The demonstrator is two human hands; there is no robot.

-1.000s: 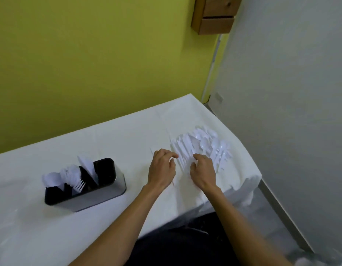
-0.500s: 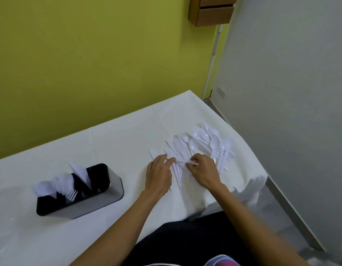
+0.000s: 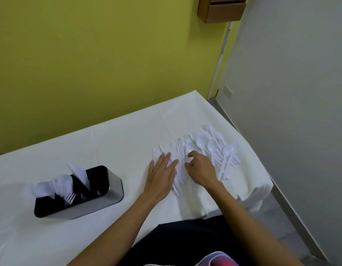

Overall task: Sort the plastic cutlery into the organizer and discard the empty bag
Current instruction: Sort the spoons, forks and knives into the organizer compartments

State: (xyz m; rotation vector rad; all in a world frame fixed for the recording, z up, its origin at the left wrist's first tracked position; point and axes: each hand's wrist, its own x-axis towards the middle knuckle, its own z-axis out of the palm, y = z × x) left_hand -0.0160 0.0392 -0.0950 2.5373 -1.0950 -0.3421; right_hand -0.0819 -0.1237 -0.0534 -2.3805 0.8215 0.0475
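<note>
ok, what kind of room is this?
Likely a plain room staged for the task, not a real kitchen: cloth-covered table, bare yellow-green wall, small wooden wall box.

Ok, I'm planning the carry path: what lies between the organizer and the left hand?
Only bare white tablecloth. The head view shows nothing lying between the organizer and the left hand.

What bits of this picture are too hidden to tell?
Head view:
- part of the pile of cutlery, covered by the left hand and right hand
- whether the right hand pinches anything; curled fingers hide that
- dividers of the organizer, behind the cutlery inside
- the wooden box, cut off by the top edge
- the empty bag, not in view
</note>
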